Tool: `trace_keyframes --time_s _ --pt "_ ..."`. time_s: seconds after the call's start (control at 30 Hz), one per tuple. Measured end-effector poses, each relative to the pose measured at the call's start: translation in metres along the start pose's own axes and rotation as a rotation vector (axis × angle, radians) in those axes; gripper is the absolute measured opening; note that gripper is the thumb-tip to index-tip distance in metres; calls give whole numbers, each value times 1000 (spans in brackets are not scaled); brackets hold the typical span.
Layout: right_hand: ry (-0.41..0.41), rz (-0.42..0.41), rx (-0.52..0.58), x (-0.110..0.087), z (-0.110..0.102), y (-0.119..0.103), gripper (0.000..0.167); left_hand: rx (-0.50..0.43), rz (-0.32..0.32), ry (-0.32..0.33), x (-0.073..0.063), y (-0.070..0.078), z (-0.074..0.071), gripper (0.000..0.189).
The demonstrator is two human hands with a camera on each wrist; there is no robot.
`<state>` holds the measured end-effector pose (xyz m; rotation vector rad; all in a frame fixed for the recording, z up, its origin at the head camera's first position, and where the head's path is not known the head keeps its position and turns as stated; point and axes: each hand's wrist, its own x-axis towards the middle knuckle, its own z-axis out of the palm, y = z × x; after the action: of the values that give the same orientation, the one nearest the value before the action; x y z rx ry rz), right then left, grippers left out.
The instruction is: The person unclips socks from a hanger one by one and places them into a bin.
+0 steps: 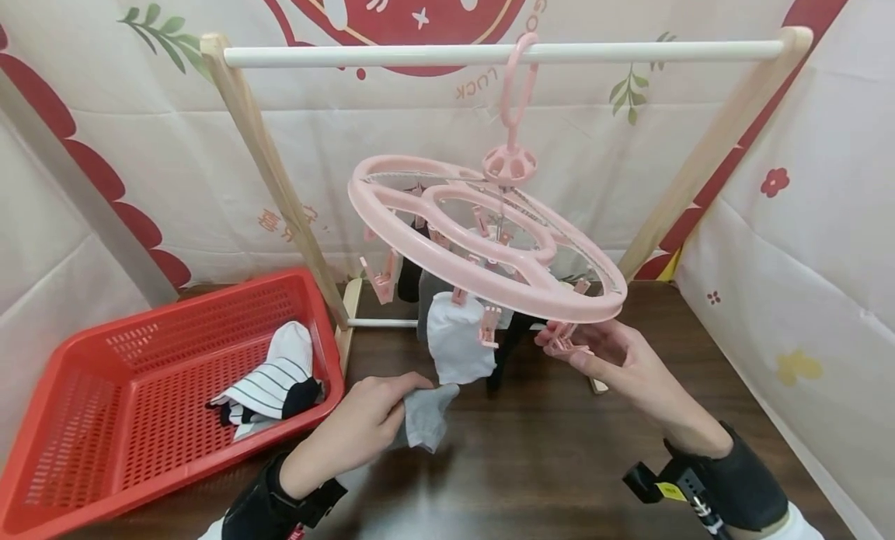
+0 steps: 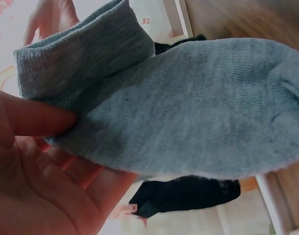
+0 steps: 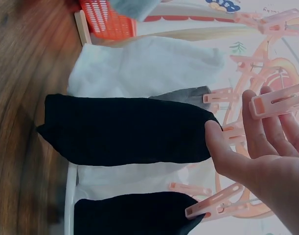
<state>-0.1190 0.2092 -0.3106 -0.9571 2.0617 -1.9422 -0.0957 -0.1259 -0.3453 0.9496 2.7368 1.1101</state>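
Note:
A grey ankle sock [image 1: 426, 419] is pinched between the thumb and fingers of my left hand [image 1: 363, 416], low in front of the hanger. In the left wrist view the sock [image 2: 183, 107] spreads sideways, its cuff beside my thumb. My right hand [image 1: 629, 361] is at the near right rim of the round pink hanger [image 1: 447, 268], about a pink clothespin [image 1: 565, 339]. In the right wrist view that clothespin [image 3: 279, 100] lies across my fingers, and the thumb stands apart from it near a black sock [image 3: 129, 129]. A white sock [image 1: 457, 338] hangs under the hanger.
The tilted hanger hooks over a white rail [image 1: 349, 56] on a wooden frame [image 1: 269, 167]. At left, a red basket [image 1: 175, 478] contains striped socks [image 1: 269, 384]. Another black sock [image 3: 134, 215] and several pink clothespins hang below the hanger. Printed cloth forms the walls.

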Motion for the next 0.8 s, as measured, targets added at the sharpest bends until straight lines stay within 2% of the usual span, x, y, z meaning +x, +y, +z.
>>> trace_keyframes --time_s 0.27,0.37,0.5,0.63,0.7,0.8 --pt "15 -5 -3 -7 -4 8 31 100 90 129 -10 0 -19 36" --pt "13 1 -20 -12 -7 14 36 119 114 184 -13 0 -27 38" --pt "13 -3 -53 -21 -10 26 42 129 110 244 -16 0 -39 39" --pt "1 4 -82 -32 -10 37 41 155 122 305 -20 -2 -53 41" --pt "-15 29 -86 -37 -10 42 38 171 125 329 -22 -3 -61 41" --pt "-45 89 -106 -47 -9 49 36 199 94 340 -25 -6 -75 42"
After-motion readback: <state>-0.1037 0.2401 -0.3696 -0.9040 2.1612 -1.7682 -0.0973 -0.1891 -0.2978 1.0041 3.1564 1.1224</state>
